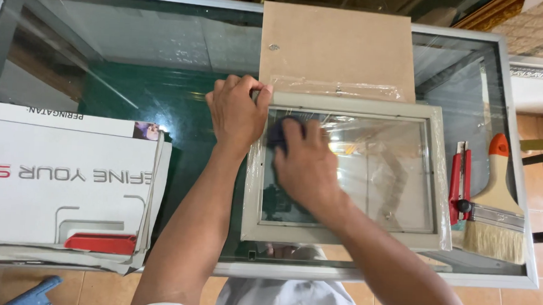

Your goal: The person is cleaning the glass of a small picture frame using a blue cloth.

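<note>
Wiping a grey, plastic-wrapped picture frame [344, 175] lying flat on the glass-topped table [133, 77].
Right hand [305, 166] presses a dark cloth [277, 134] (barely visible) onto its pane; left hand [236, 110] clamps the corner just beside. Hard pressure might crack the glass.

Dark cloth [277, 134] mostly hidden under right hand [306, 167] — shape unclear. Picture frame [341, 236] top-left corner covered by left hand [236, 110]. Backing board [336, 47] lower edge hidden behind the frame's plastic wrap. White cardboard box [53, 184] cut off at left edge. Blue object [35, 292] at bottom edge — too little showing to identify.
</note>
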